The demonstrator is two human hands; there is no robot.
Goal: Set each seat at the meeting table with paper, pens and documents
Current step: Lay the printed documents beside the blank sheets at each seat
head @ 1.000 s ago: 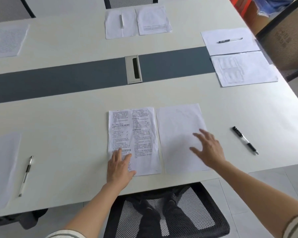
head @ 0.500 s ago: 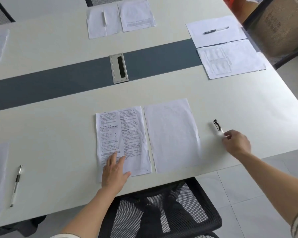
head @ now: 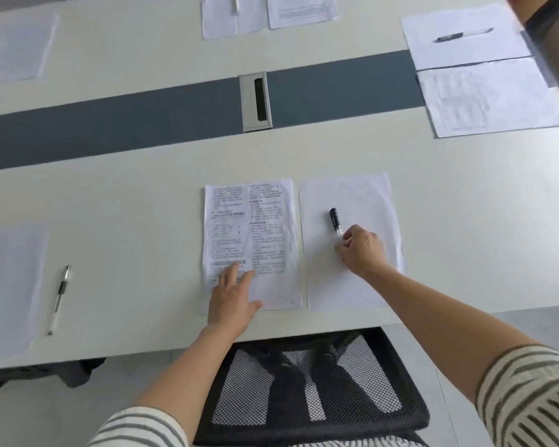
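My left hand [head: 233,298] lies flat, fingers spread, pressing the lower left part of the printed document [head: 255,221] against the table [head: 465,204]. My right hand [head: 362,250] is closed in a pinch on the clear barrel of the pen [head: 335,221]; the pen's dark cap end points away from me, just beyond my fingertips. The blank sheet [head: 365,195] lies under my right hand, edge to edge with the document on its left.

Step in hand, as I judge it: placing the pen for this seat. Paper and document are already laid. The next move calls for lowering the pen flat onto the blank sheet, roughly parallel to its long edge, then opening the pinch without dragging the sheet. My left hand should hold the document steady meanwhile.
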